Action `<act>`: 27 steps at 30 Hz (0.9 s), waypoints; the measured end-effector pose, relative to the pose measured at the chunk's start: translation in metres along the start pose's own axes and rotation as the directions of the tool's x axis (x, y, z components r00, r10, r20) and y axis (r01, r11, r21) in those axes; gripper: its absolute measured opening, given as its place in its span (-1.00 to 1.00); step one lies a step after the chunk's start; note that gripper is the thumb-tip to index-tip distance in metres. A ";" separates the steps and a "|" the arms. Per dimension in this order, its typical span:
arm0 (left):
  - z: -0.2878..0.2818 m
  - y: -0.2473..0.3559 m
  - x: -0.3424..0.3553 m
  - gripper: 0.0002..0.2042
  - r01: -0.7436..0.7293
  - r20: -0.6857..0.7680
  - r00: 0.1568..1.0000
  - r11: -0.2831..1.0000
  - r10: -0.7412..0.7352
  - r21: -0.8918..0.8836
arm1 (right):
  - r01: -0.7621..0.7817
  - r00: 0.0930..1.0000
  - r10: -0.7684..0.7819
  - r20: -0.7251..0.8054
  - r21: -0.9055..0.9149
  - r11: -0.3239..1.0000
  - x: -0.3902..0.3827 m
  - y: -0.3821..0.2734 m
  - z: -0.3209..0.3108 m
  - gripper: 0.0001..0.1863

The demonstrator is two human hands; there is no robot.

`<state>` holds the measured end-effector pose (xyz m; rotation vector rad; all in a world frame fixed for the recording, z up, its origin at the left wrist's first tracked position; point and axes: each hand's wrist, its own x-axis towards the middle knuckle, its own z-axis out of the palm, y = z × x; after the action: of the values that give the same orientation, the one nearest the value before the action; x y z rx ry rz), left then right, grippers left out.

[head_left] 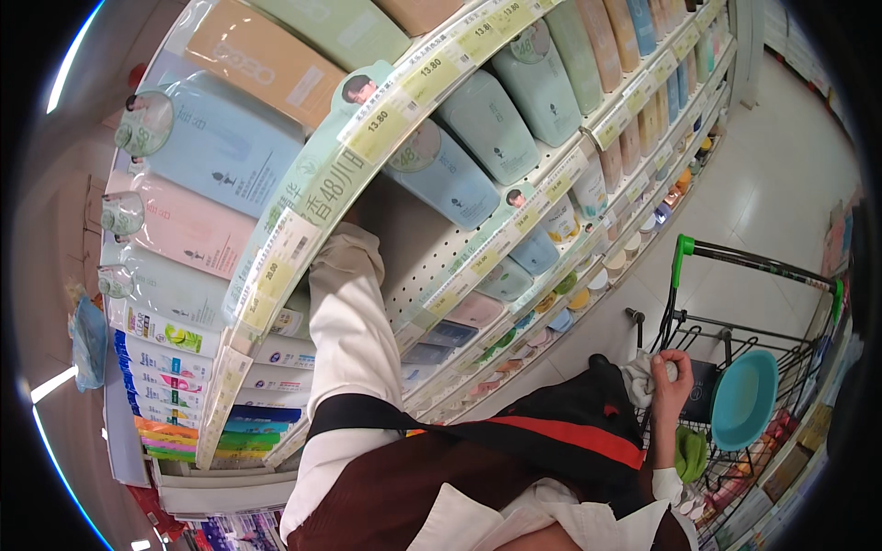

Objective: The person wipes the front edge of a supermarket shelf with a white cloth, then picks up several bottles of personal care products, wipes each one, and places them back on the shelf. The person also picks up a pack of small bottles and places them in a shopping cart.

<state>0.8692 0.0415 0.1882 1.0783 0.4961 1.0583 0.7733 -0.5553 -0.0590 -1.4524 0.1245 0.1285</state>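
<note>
My left arm, in a white sleeve [354, 317], reaches into a gap on the shelf between rows of bottles. Its hand is hidden behind the shelf's label strip [317, 188], so the fingers do not show. Right of that gap stands a light blue bottle [450, 179] with a round tag, then a pale green bottle [490, 129]. My right hand [672, 386] is closed on a greyish-white cloth [639, 378], low at my right side by a shopping cart [703, 321].
In the black wire cart are a teal basin [746, 399], a dark box [700, 390] and a green cloth-like item [691, 453]. Large blue [216, 142] and pink [193, 220] bottles line the shelf at left. Tiled floor [763, 174] runs along the shelving.
</note>
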 end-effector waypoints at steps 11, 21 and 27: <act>-0.027 0.012 -0.019 -0.63 -0.032 -0.085 0.996 0.995 0.040 0.090 | -0.007 0.996 0.009 0.089 -0.019 1.000 0.032 -0.003 0.026 -0.86; -0.040 0.005 -0.073 -0.65 -0.099 -0.117 0.987 0.990 0.111 0.104 | 0.052 0.964 -0.034 0.265 -0.061 0.997 0.033 -0.032 0.052 -0.87; -0.031 0.039 -0.092 -0.66 -0.170 -0.015 0.985 0.982 0.172 0.079 | 0.012 0.899 0.002 0.438 -0.030 0.999 0.011 -0.038 0.075 -0.87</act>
<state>0.7870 -0.0218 0.1956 1.1949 0.4711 1.2110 0.7907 -0.4849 -0.0152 -1.4215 -0.2525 0.4525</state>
